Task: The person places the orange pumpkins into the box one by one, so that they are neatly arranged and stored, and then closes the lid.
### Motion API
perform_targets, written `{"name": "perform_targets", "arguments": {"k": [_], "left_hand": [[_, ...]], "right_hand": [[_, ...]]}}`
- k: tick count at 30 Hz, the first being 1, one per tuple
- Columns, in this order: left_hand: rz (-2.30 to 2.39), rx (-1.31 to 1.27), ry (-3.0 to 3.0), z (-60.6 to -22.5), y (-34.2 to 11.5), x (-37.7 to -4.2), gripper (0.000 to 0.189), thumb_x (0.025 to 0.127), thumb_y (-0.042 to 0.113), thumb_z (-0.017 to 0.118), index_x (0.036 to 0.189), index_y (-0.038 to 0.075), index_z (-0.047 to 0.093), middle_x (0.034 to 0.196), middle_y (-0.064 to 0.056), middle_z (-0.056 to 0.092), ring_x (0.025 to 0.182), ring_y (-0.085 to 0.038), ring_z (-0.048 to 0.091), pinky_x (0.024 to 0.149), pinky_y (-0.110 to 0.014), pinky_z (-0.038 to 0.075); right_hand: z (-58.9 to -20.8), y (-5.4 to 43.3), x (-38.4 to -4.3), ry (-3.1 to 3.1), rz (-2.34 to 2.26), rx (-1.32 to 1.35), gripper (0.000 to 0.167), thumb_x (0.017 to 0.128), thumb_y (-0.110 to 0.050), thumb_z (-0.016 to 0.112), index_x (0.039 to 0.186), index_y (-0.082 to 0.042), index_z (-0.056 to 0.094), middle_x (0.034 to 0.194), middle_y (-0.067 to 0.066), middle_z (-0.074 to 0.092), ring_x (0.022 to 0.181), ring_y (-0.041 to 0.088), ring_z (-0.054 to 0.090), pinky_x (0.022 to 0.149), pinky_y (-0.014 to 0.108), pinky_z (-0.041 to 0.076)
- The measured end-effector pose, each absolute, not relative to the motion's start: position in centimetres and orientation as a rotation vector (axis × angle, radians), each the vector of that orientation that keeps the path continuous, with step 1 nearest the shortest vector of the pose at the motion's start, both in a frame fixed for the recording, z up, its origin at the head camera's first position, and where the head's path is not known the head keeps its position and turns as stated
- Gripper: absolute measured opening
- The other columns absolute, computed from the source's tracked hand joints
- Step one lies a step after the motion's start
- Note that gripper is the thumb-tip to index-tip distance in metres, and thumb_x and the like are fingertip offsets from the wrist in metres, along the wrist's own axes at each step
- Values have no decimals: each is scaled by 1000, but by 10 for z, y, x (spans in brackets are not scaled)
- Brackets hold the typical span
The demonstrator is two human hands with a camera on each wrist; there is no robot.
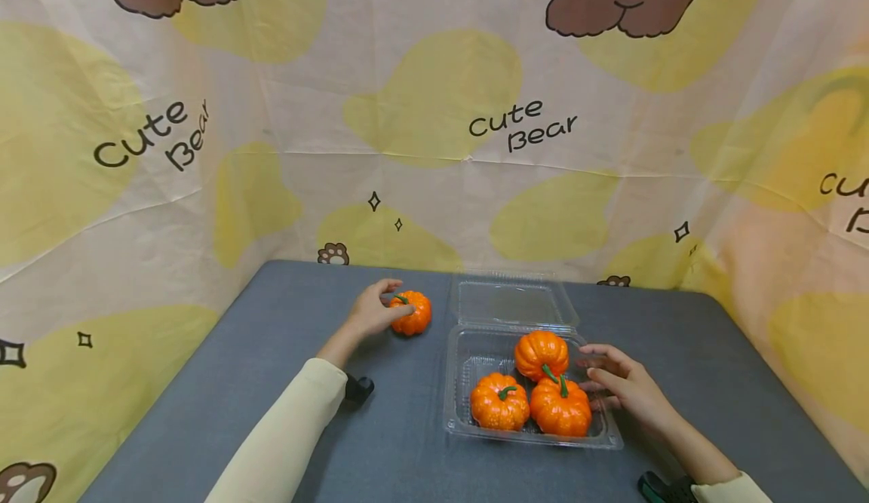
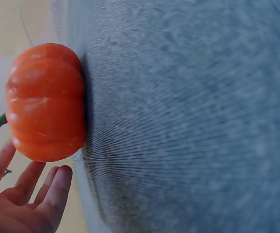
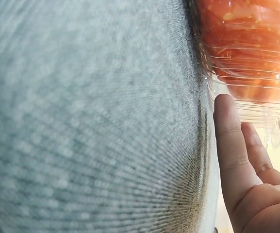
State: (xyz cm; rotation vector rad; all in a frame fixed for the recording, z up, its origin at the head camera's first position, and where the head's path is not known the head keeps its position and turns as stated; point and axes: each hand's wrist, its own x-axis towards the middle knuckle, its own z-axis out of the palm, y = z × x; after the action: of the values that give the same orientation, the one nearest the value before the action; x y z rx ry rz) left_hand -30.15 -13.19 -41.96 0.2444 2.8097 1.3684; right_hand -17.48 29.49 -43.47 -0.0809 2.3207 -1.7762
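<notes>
One small orange pumpkin (image 1: 416, 314) with a green stem sits on the table, left of a clear plastic box. My left hand (image 1: 372, 311) reaches around its left side, fingers spread; the left wrist view shows the fingertips close beside the pumpkin (image 2: 47, 104), not curled round it. Three more orange pumpkins, a rear one (image 1: 541, 352), a front left one (image 1: 497, 405) and a front right one (image 1: 562, 411), lie inside the clear box (image 1: 460, 363). At the box's right wall is my right hand (image 1: 627, 388), its fingers loosely extended along the ribbed plastic (image 3: 258, 109).
The box's hinged clear lid (image 1: 512, 303) lies folded back behind it. Grey cloth covers the table (image 1: 400, 412). A printed fabric backdrop (image 1: 421, 126) stands along the table's back and sides.
</notes>
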Motion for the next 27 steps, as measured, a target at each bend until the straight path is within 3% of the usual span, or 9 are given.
{"name": "perform_targets", "arguments": {"k": [11,27], "left_hand": [[1402,207,2767,-428,-132,-301,62,80,31,74,135,11,53,136,-13,54,127,-32,51,102,-49,44],[1440,139,2770,-432,-131,-301,53,78,30,76,126,15,59,130,-12,58,121,-32,53,97,-49,47]], "right_hand": [[-434,295,-175,2310,-1776,-88,42,99,-24,54,136,-6,43,137,30,49,92,14,70,72,42,59],[-435,295,-175,2308,-1784,-63,47,99,-24,54,138,-2,40,138,32,46,93,16,70,72,43,59]]}}
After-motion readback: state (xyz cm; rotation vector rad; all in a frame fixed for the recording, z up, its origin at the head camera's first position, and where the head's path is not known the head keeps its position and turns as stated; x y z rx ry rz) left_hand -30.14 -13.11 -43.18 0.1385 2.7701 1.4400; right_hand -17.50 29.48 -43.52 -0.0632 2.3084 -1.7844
